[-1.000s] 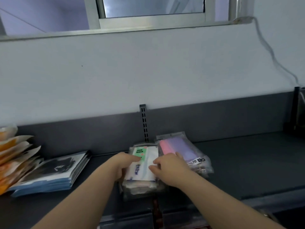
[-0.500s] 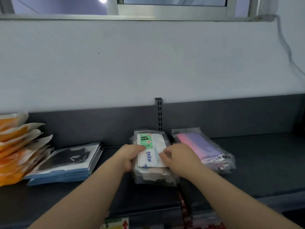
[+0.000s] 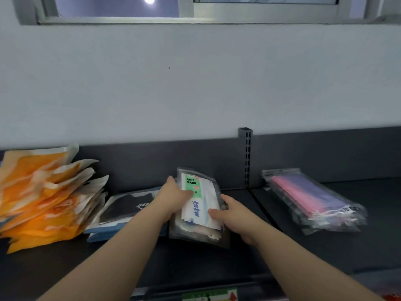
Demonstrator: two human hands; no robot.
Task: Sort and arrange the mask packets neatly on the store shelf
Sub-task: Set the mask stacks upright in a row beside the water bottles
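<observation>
Gripping clear bundle [image 3: 200,213] from both sides. Left hand [image 3: 173,199] curls round left edge, thumb on green label; right hand [image 3: 235,216] has thumb on top, fingers under right edge. Bundle at shelf [image 3: 368,253], left of post [image 3: 246,158]; long axis front-to-back, label end toward back wall. Packets inside uncountable. Orange pile [image 3: 43,198] blurred, cut off left — no count. Black packs [image 3: 125,208] partly behind forearm. One pink-purple pack [image 3: 312,199] well right.

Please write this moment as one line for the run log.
step: arranging | left hand: grips FACE MASK stack | right hand: grips same stack | pink-purple pack: lies apart, right side
</observation>
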